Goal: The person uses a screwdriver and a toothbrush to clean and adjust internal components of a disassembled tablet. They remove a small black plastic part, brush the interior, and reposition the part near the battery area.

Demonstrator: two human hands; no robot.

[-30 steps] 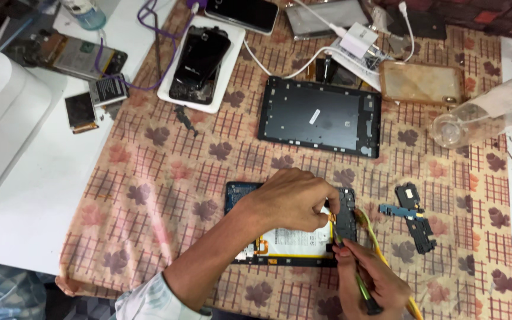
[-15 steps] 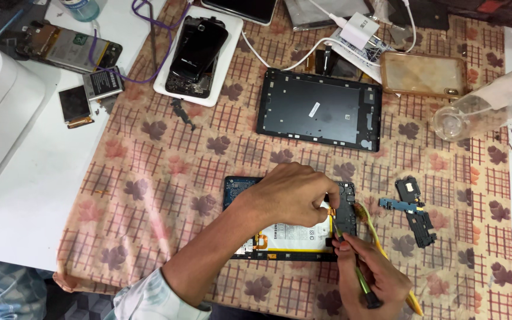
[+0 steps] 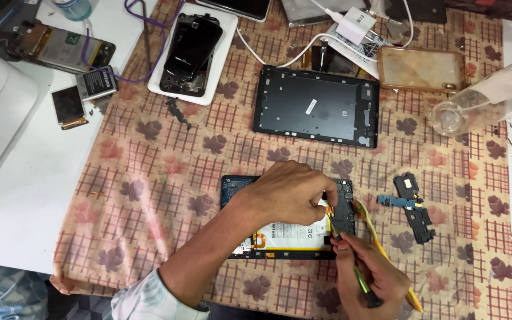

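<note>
Opened tablet (image 3: 285,231) lies on the cloth (image 3: 167,160) near its front edge. Left hand (image 3: 288,192) pinches a ribbon connector; right hand (image 3: 365,269) grips a tool (image 3: 351,261). Judged light, thin, fragile: handle by frame edges.

Opened tablet (image 3: 285,234) lies on checked cloth (image 3: 149,178) covering the table (image 3: 25,195). Left hand (image 3: 288,192) rests on the tablet, fingertips pinching at its right end. Right hand (image 3: 371,272), just right of and below the tablet, holds a green-handled tool (image 3: 351,264), tip touching the tablet's right end. Back cover (image 3: 318,106) lies above the tablet. Small black parts (image 3: 413,207) sit right of the tablet. Broken phone on white tray (image 3: 191,50) is well above-left.
</note>
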